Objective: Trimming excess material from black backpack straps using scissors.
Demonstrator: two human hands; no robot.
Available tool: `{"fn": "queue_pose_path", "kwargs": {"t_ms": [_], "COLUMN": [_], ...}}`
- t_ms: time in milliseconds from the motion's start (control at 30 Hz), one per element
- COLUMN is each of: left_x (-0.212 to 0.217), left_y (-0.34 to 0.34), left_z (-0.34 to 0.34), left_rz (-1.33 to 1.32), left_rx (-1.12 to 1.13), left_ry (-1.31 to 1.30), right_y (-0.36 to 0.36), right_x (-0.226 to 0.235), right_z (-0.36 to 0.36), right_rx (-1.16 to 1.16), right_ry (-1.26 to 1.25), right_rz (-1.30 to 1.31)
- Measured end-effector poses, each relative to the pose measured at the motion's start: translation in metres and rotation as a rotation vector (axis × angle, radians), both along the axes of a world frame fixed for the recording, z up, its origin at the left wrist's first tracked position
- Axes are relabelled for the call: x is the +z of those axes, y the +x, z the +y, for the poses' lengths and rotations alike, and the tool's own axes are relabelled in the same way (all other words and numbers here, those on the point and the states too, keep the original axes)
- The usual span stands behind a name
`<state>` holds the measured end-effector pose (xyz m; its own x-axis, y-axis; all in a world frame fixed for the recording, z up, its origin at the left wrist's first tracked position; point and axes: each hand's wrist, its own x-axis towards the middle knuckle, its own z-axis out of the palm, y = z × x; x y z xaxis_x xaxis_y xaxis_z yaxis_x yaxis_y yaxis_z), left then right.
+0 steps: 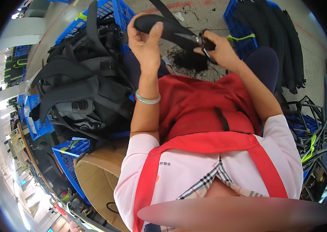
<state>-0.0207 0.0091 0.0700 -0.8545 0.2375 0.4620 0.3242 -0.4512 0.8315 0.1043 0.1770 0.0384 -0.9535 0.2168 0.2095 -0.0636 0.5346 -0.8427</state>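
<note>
Left fingers [156,31] pinch a black padded strap [170,31], which stretches toward the right fingers [214,38], wrapped around snips [190,37], blades over it; best keep it taut, the cuts shallow.

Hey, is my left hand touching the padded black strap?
Touching. The head view shows it plainly: your left hand holds the padded black strap near its rounded end, the thumb lying over its face.
</note>
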Motion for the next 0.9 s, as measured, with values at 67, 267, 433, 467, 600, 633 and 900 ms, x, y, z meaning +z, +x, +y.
{"fn": "queue_pose_path", "kwargs": {"t_ms": [67, 267, 433, 467, 600, 633, 900], "left_x": [-0.002, -0.023, -0.028, -0.027, -0.024, -0.024, -0.024], "left_y": [0.006, 0.018, 0.031, 0.032, 0.036, 0.037, 0.045], "left_z": [-0.004, -0.012, -0.007, -0.007, -0.005, -0.004, -0.001], "left_rz": [-0.209, -0.507, -0.532, -0.546, -0.55, -0.552, -0.536], "left_rx": [-0.105, -0.467, -0.501, -0.493, -0.513, -0.514, -0.539], "left_ry": [0.012, 0.034, 0.065, 0.072, 0.089, 0.088, 0.094], "right_y": [0.017, 0.037, 0.051, 0.054, 0.063, 0.063, 0.058], "right_x": [-0.027, -0.012, 0.013, 0.017, 0.017, 0.018, 0.033], "right_z": [-0.007, -0.015, 0.0, -0.001, -0.003, -0.003, -0.004], "right_rx": [0.084, 0.106, 0.13, 0.141, 0.156, 0.155, 0.166], "right_ry": [-0.14, -0.378, -0.225, -0.126, -0.08, -0.081, -0.052], "right_rz": [-0.13, -0.298, -0.344, -0.326, -0.246, -0.248, -0.387]}}
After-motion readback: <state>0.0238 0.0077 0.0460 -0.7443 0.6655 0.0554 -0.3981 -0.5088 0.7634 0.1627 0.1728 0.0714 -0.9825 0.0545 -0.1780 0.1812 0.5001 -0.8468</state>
